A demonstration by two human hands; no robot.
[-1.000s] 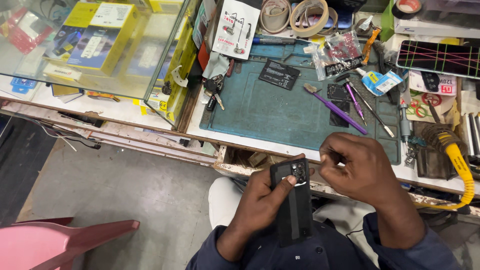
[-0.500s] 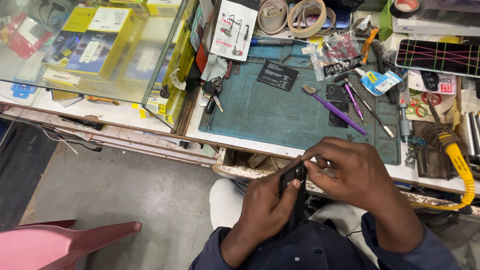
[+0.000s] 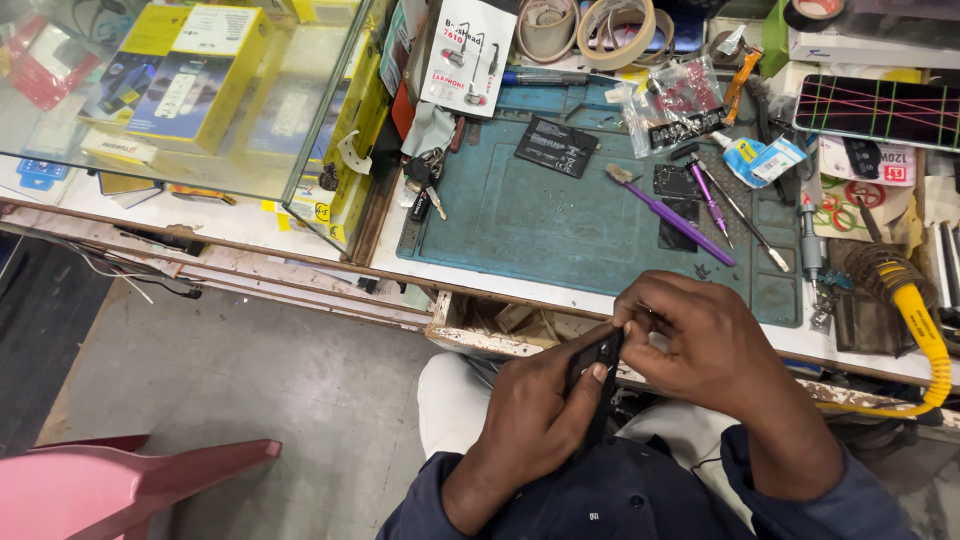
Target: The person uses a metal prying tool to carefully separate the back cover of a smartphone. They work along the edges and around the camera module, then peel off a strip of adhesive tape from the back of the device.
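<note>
Both my hands on a black phone (image 3: 597,362) over my lap.
My left hand (image 3: 540,420) grips its body; my right hand (image 3: 700,345) pinches its top edge, just below the table (image 3: 300,225).

The black phone (image 3: 597,362) is a slim dark slab, mostly hidden, standing tilted on edge over the lap. Its top end sits just below the workbench's front edge (image 3: 500,340).

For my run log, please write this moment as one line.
left hand: holds black phone over lap | right hand: fingertips at phone's top edge | bench: teal mat, purple brush lying on it
</note>
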